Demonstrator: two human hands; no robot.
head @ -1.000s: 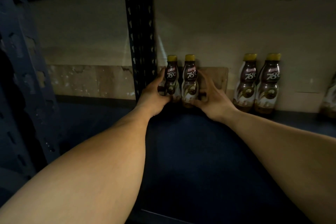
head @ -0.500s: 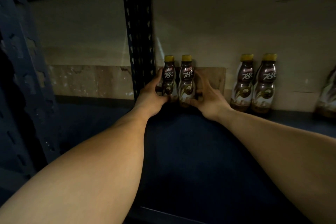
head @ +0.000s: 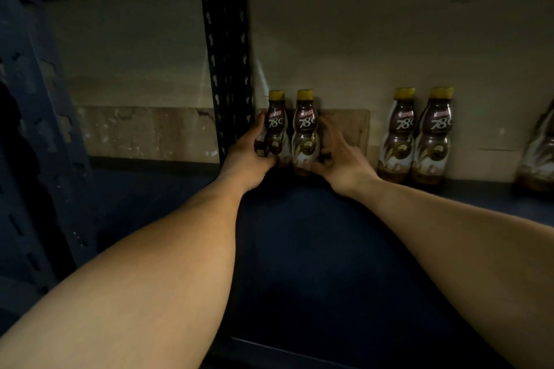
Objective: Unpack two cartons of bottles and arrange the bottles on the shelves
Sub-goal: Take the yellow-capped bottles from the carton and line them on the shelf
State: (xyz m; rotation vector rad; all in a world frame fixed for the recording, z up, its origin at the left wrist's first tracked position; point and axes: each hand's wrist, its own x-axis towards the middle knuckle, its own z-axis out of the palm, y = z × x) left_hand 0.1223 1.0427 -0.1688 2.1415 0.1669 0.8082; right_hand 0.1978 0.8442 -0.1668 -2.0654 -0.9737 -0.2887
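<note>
Head cam: dark blue shelf (head: 314, 249), with a spare pair (head: 418, 135) of bottles at the back wall. Left of them, touching and upright, stand the left bottle (head: 277, 129) and right bottle (head: 305, 132). My left hand (head: 248, 156) wraps round the left bottle from outside, and my right hand (head: 341, 159) curls round the right bottle's lower half.

brown bottle pair (head: 305, 135), yellow caps, upright, touching, shelf (head: 329, 249) rear

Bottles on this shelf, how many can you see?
5. First bottle in the left hand, second in the right hand, third and fourth standing further right, fifth cut off at the right edge. More may be hidden.
</note>
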